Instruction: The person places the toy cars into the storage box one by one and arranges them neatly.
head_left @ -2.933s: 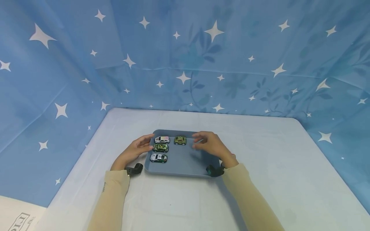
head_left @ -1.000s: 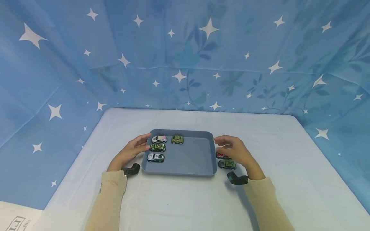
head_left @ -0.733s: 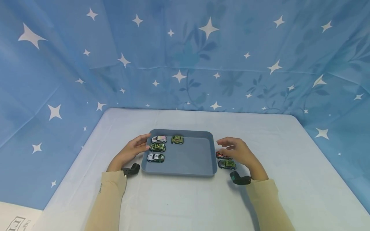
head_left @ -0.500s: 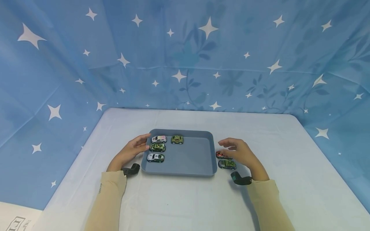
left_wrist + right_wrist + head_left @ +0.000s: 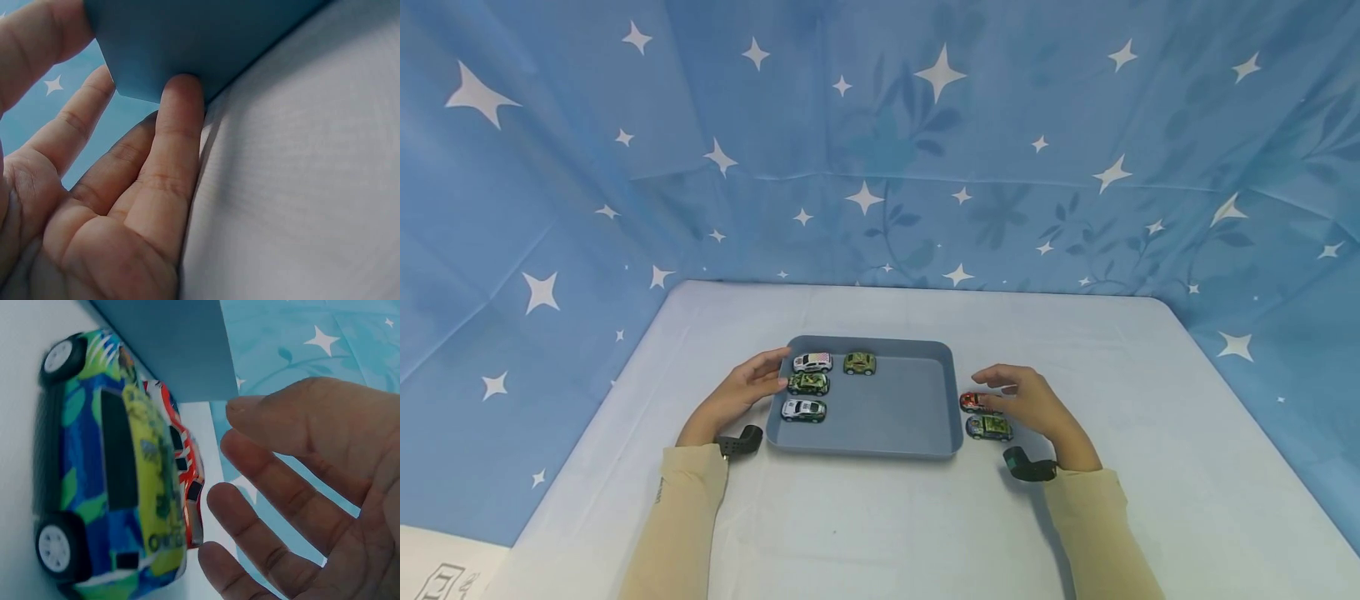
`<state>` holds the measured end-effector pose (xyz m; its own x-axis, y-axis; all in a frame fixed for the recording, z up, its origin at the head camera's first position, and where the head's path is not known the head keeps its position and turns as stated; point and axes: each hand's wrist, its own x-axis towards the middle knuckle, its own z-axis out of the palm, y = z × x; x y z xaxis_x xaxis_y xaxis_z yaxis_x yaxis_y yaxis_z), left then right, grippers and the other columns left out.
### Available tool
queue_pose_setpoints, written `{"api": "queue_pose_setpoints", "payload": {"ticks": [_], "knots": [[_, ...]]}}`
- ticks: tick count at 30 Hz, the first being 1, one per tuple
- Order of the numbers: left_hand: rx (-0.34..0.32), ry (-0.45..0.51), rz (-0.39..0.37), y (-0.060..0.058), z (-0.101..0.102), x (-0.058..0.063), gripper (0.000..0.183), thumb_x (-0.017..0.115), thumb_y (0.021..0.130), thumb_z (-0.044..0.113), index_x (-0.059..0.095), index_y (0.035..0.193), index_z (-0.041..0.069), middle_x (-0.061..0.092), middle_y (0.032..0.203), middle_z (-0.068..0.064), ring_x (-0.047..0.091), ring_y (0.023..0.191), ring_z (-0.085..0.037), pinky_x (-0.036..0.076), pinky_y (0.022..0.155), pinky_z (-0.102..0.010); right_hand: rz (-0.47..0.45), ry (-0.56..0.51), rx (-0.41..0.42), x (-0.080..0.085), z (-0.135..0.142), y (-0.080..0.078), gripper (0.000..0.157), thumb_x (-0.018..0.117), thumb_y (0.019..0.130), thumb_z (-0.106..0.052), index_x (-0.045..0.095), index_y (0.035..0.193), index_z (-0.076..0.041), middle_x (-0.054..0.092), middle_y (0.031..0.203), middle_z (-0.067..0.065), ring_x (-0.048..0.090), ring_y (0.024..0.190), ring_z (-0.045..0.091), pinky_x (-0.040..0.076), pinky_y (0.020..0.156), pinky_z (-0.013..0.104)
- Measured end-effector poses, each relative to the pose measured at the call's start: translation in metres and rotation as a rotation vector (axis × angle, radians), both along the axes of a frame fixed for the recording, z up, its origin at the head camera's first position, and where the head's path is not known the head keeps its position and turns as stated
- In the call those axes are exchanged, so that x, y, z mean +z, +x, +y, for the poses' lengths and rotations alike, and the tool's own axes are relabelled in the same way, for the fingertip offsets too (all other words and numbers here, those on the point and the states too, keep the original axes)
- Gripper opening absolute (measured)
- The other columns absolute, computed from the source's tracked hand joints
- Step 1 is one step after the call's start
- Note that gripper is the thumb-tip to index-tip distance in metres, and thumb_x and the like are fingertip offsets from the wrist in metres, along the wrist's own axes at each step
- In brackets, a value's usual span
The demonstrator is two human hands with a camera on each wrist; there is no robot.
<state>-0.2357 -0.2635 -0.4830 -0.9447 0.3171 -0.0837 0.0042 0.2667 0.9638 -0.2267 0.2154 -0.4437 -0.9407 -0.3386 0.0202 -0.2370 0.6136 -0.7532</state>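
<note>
My left hand [image 5: 737,393] rests at the left end of a blue-grey tray [image 5: 902,408], its fingers fairly straight against the outer wall, as the left wrist view shows. To the tray's right, my right hand [image 5: 1030,404] hovers with loosely bent fingers and holds nothing. Nearest to it is a red toy car [image 5: 971,402], partly covered by the hand in the head view. A blue-and-green toy car [image 5: 147,475] stands beside the red one on the table. Inside the tray are a white toy car [image 5: 812,362], a green camouflage one [image 5: 808,383], a white-and-green one [image 5: 803,410] and an olive one [image 5: 860,363].
A white cloth covers the table [image 5: 865,533]. Blue curtain [image 5: 880,142] with white stars hangs behind and along the sides. A black wrist camera [image 5: 1028,465] sits on the right wrist, another black camera [image 5: 742,441] on the left.
My right hand has gone from above the tray to the toy cars right of it, then drifted slightly further right, uncovering more of the red car. My left hand has stayed at the tray's edge.
</note>
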Motion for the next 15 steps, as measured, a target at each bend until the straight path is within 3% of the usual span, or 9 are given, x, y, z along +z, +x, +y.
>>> {"api": "queue_pose_setpoints", "payload": {"ticks": [15], "knots": [[-0.001, -0.028, 0.014, 0.0003, 0.0000, 0.0005, 0.066, 0.065, 0.109, 0.017, 0.037, 0.167, 0.002, 0.032, 0.170, -0.031, 0.030, 0.157, -0.053, 0.027, 0.128, -0.066, -0.082, -0.017, -0.012, -0.0070, 0.0070, -0.0011, 0.030, 0.074, 0.100, -0.004, 0.073, 0.128, 0.005, 0.072, 0.129, 0.027, 0.069, 0.119, 0.051, 0.061, 0.096, 0.060]]}}
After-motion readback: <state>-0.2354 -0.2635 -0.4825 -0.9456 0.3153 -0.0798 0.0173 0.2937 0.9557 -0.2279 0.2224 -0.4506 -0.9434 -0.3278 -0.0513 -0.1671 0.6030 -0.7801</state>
